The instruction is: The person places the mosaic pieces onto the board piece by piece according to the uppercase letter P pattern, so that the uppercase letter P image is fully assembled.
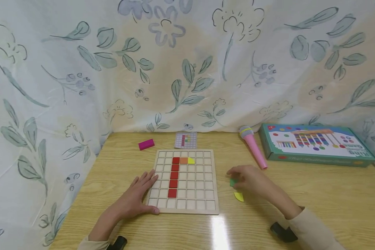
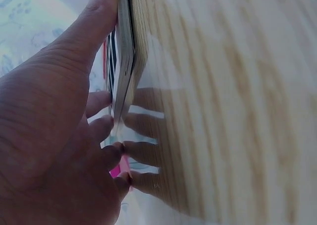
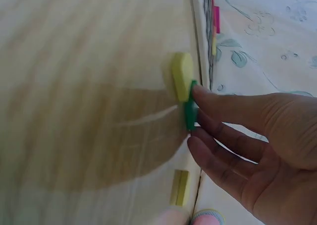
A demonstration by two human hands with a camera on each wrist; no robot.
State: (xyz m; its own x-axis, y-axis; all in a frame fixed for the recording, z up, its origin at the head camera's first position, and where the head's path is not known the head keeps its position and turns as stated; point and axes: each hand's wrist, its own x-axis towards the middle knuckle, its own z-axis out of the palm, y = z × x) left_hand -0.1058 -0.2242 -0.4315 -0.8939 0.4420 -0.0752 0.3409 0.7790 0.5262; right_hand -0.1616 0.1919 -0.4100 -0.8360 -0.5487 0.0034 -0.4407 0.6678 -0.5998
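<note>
A wooden grid board (image 1: pixel 195 210) lies mid-table, with a column of several red squares (image 1: pixel 173 175) in it. At the column's top, an orange square (image 1: pixel 183 160) and a yellow piece (image 1: pixel 191 160) continue to the right. My left hand (image 1: pixel 137 198) rests at the board's left side, fingers spread along the edge and thumb at the front corner. Right of the board, my right hand (image 1: pixel 250 180) pinches a green piece (image 3: pixel 189 108) between thumb and fingertips, low over the table. Beside it lies a yellow quarter-round piece (image 1: pixel 239 197). Another yellow piece (image 3: pixel 182 188) shows in the right wrist view.
Behind the board lies a small card (image 1: pixel 185 140) printed with a coloured grid pattern. To its left is a magenta block (image 1: pixel 146 144). A pink toy microphone (image 1: pixel 253 147) and a green-edged game box (image 1: pixel 317 144) are at the back right. A floral cloth (image 1: pixel 187 76) hangs behind the table.
</note>
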